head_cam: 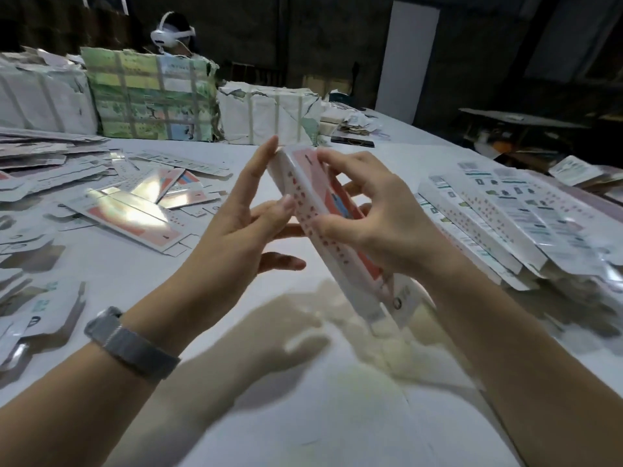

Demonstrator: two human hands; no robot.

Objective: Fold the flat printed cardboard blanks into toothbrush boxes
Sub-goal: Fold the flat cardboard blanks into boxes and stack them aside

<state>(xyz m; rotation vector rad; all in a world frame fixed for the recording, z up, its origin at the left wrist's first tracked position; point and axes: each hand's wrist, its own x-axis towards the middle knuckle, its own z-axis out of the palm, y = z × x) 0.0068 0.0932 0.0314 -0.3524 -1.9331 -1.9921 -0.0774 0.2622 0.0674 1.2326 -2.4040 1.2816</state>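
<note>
Plainly, the long white-and-pink printed cardboard box (pixel 317 210) was held in the air above the white bench (pixel 303 399), its long axis slanting from a far upper end near the left fingertips down to a near lower end with open white flaps. The pink printed face looked up and to the right; a white side panel dotted with small red marks faced left.

The right hand (pixel 381 227) curled its grip over the box from the right, thumb on the dotted side panel and fingers arched across the pink face. The left hand (pixel 242 217) lay against the box from the left with straight fingers, index fingertip touching the far end, the grip not closed round it. A grey band (pixel 131 348) circled the left wrist.

Left of the box, flat pink-and-white cardboard blanks (pixel 128 210) lay scattered on the bench. Right of it was a heap of white printed blanks (pixel 505 210). Beyond the box stood taped paper-wrapped bundles (pixel 151 99), and behind them a person wearing a white headset (pixel 172 33). The room beyond was dark.
</note>
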